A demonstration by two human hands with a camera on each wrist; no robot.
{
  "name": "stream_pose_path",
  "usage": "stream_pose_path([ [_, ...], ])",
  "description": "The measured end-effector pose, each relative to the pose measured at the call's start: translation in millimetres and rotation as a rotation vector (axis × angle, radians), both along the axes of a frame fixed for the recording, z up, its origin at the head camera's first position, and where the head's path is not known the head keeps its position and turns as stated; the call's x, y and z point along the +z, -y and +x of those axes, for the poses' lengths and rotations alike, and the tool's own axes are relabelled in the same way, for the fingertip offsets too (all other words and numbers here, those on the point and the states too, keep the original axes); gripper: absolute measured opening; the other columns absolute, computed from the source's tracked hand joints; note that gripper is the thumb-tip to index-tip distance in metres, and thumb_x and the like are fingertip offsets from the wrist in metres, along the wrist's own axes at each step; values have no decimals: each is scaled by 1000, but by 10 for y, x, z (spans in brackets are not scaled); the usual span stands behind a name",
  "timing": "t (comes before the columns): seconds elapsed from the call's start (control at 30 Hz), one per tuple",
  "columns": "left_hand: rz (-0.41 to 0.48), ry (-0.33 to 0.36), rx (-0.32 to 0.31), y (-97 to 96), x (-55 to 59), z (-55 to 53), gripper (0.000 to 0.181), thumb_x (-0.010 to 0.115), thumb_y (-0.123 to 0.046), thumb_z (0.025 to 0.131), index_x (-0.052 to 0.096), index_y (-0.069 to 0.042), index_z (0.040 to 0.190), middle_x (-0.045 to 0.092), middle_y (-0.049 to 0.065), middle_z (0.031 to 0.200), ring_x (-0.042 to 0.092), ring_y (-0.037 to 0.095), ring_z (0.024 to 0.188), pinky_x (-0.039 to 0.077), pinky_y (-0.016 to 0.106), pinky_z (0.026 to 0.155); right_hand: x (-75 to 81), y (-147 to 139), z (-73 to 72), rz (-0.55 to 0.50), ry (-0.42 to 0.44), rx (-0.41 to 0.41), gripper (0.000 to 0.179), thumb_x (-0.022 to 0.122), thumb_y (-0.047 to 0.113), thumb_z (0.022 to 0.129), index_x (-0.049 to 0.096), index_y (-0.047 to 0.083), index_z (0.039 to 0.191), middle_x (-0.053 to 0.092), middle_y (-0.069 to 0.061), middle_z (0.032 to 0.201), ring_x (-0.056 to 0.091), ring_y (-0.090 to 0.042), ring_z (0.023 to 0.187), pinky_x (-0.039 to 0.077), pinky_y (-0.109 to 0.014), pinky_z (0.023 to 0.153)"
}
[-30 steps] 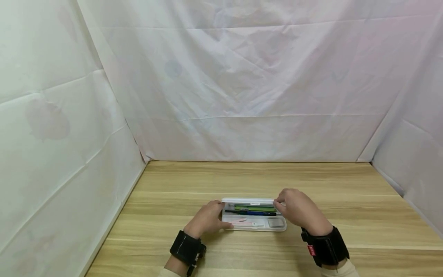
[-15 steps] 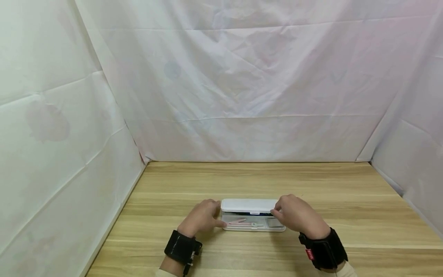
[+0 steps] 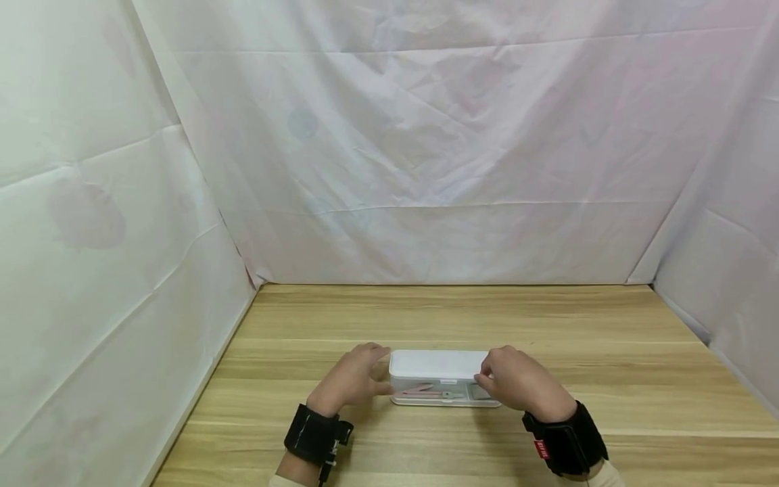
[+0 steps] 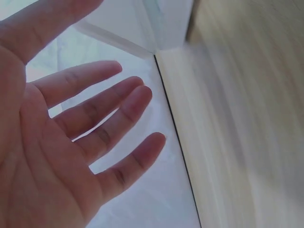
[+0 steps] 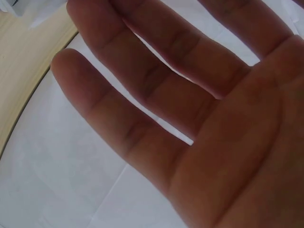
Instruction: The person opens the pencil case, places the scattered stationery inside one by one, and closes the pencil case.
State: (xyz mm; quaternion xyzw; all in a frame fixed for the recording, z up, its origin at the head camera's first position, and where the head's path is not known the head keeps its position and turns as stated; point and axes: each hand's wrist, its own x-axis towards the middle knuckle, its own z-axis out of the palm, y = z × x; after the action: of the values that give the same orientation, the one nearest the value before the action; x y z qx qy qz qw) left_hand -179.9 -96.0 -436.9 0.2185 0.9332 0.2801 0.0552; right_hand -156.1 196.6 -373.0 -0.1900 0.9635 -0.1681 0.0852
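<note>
A white pencil case (image 3: 438, 365) lies on the table, its lid tilted low over the base with a gap at the front. Through that gap show slim pink items (image 3: 420, 392) and a greyish block (image 3: 479, 391) in the right compartment. The pens farther back are hidden under the lid. My right hand (image 3: 525, 382) pinches the lid near its right front corner, between thumb and forefinger. My left hand (image 3: 347, 382) stays at the case's left end with fingers spread and thumb apart. In the left wrist view, the case's pale end (image 4: 173, 23) shows beyond the fingers.
A wood-grain table (image 3: 304, 318) carries the case. White cloth (image 3: 426, 169) hangs behind it and along both sides. Black straps (image 3: 313, 433) wrap both wrists.
The lid has swung down and forward from nearly upright, covering the green and blue pens. My right hand has come down with it; my left hand has drawn slightly left, off the case.
</note>
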Motion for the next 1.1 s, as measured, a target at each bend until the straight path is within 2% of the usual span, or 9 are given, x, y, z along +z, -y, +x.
stream_pose_path([
  [0.2, 0, -29, -31, -27, 57, 19, 63, 81, -30, 83, 58, -3, 136, 56, 14, 139, 51, 34, 130, 46, 49, 107, -17, -3, 1, 5, -12, 15, 34, 62, 12, 93, 61, 14, 59, 35, 8, 56, 31, -7, 51, 32, -21, 52],
  [0.33, 10, -45, -50, -52, 79, 37, 61, 79, -32, 85, 58, -3, 136, 56, 14, 139, 51, 33, 130, 46, 48, 108, -26, 2, 1, -2, -13, 21, 38, 62, 11, 93, 57, 15, 56, 29, 9, 56, 28, -7, 51, 29, -20, 51],
  [0.8, -7, -168, -89, -198, 56, 59, 52, 74, -34, 89, 63, -6, 131, 61, 11, 133, 54, 28, 127, 46, 47, 108, -51, 14, -15, -19, -7, 32, 39, 64, 12, 93, 57, 14, 54, 28, 10, 54, 27, -6, 49, 25, -19, 48],
  [1.1, -9, -196, -97, -246, 42, 92, 48, 72, -35, 91, 64, -7, 130, 62, 10, 132, 55, 27, 126, 47, 47, 106, -60, 25, -18, -40, -2, 31, 48, 62, 9, 91, 37, 20, 50, 22, 12, 52, 23, -6, 48, 18, -18, 47],
])
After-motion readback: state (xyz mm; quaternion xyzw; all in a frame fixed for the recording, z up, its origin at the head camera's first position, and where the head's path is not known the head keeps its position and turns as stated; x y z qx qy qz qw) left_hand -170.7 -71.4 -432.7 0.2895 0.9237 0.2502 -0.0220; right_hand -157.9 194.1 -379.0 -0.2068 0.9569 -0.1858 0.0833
